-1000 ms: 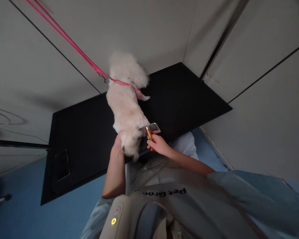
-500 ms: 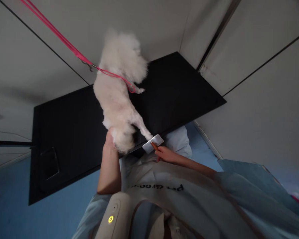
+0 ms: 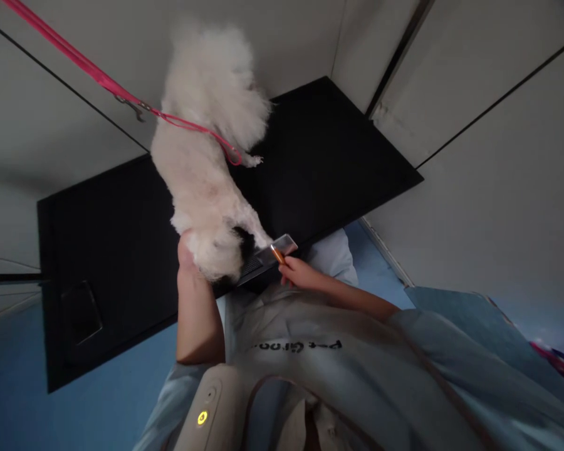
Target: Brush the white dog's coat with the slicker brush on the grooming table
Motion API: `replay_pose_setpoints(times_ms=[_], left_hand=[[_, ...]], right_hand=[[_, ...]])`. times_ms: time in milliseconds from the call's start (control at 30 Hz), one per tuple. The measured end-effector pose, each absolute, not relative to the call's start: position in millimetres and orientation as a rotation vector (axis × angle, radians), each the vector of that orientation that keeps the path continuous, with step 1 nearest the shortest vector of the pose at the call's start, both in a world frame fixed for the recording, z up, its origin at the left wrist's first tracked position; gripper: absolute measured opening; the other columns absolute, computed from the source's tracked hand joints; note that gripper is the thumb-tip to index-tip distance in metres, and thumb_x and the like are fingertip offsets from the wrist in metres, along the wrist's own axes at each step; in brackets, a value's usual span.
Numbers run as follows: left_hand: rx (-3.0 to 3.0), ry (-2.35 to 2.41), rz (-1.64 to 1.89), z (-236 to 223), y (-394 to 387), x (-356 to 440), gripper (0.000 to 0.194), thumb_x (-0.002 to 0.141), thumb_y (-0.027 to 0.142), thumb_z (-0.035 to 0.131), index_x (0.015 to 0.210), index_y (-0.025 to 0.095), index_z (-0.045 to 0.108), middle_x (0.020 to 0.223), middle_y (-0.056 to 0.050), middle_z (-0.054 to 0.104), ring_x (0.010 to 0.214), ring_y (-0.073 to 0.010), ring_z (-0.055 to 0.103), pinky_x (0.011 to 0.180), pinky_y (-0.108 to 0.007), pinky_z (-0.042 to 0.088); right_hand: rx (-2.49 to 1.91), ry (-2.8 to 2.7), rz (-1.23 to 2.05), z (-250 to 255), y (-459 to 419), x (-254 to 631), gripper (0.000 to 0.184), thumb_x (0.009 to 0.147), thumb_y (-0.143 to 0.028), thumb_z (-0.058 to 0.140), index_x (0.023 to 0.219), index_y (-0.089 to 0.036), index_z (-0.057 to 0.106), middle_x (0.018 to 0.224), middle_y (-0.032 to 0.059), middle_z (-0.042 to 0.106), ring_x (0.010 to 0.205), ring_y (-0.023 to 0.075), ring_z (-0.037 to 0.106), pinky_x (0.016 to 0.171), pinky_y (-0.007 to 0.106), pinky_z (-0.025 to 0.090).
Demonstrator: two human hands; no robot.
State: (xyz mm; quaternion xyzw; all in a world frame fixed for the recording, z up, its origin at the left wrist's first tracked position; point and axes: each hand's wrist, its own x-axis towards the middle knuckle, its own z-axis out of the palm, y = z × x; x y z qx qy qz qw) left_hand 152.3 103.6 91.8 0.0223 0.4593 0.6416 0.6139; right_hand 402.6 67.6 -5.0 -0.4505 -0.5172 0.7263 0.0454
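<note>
A small white fluffy dog [image 3: 207, 156] stands on a black table [image 3: 122, 250], facing away from me, with a pink leash [image 3: 75, 66] clipped to its harness and running up to the upper left. My left hand [image 3: 186, 247] presses against the dog's rear on the left side; its fingers are buried in the fur. My right hand [image 3: 297, 274] is closed on the orange handle of a slicker brush [image 3: 278, 248], whose metal head lies against the dog's right hind leg near the table's front edge.
Grey wall panels rise behind and to the right of the table. A dark flat device [image 3: 81, 312] lies on the table's left part. The floor [image 3: 37, 407] is blue. My grey apron with lettering fills the lower middle.
The brush went down the dog's right hind leg and now sits a little higher against it. The dog and table have shifted left and nearer in view. My left hand has stayed on the rear.
</note>
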Motion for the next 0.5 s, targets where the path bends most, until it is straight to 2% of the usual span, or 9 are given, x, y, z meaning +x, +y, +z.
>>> replay_pose_setpoints(times_ms=[67, 133, 233, 300, 400, 500], left_hand=[[0.092, 1.076, 1.512, 101.9, 109.2, 148.0, 0.038, 0.089, 0.016, 0.031, 0.11, 0.024, 0.063, 0.075, -0.002, 0.071, 0.078, -0.0172, 0.07, 0.071, -0.028, 0.061], [0.129, 1.136, 1.481, 108.9, 115.1, 143.2, 0.037, 0.088, 0.019, 0.035, 0.111, 0.022, 0.063, 0.075, -0.002, 0.071, 0.081, -0.0198, 0.07, 0.072, -0.031, 0.061], [0.205, 1.21, 1.404, 117.2, 123.8, 138.4, 0.035, 0.086, 0.023, 0.039, 0.111, 0.017, 0.064, 0.074, -0.004, 0.07, 0.076, -0.0232, 0.069, 0.068, -0.035, 0.061], [0.26, 1.223, 1.41, 125.0, 130.2, 136.5, 0.035, 0.087, 0.024, 0.039, 0.111, 0.018, 0.064, 0.072, -0.004, 0.069, 0.075, -0.0234, 0.069, 0.066, -0.035, 0.061], [0.327, 1.208, 1.51, 139.4, 139.7, 132.6, 0.035, 0.089, 0.025, 0.037, 0.113, 0.02, 0.063, 0.073, -0.003, 0.069, 0.088, -0.0233, 0.069, 0.074, -0.035, 0.06], [0.353, 1.183, 1.52, 145.1, 142.2, 128.7, 0.032, 0.091, 0.024, 0.04, 0.114, 0.017, 0.062, 0.088, -0.005, 0.072, 0.102, -0.0232, 0.065, 0.084, -0.036, 0.057]], right_hand=[[-1.359, -1.639, 2.382, -6.7, 72.8, 398.9, 0.016, 0.092, -0.022, 0.049, 0.076, -0.017, 0.047, 0.056, -0.0035, 0.063, 0.039, 0.0064, 0.048, 0.04, 0.017, 0.033], [-1.245, -1.627, 2.475, -5.9, 83.6, 391.0, 0.017, 0.092, -0.022, 0.048, 0.076, -0.017, 0.049, 0.056, -0.0029, 0.063, 0.039, 0.0067, 0.049, 0.04, 0.017, 0.034], [-1.113, -1.57, 2.27, -3.0, 107.5, 374.8, 0.012, 0.093, -0.022, 0.047, 0.083, -0.016, 0.051, 0.061, -0.0037, 0.064, 0.044, 0.0061, 0.053, 0.044, 0.016, 0.038], [-1.135, -1.629, 2.194, -3.9, 118.8, 367.6, 0.012, 0.093, -0.02, 0.048, 0.082, -0.016, 0.051, 0.058, -0.0044, 0.063, 0.042, 0.0054, 0.052, 0.042, 0.015, 0.037], [-1.274, -1.744, 2.347, -9.2, 121.1, 367.4, 0.017, 0.091, -0.018, 0.047, 0.074, -0.017, 0.048, 0.051, -0.0047, 0.059, 0.035, 0.0061, 0.048, 0.035, 0.016, 0.031], [-1.244, -1.65, 2.415, -8.9, 123.5, 368.0, 0.015, 0.092, -0.02, 0.045, 0.078, -0.017, 0.05, 0.05, -0.0055, 0.059, 0.034, 0.006, 0.046, 0.035, 0.016, 0.03]])
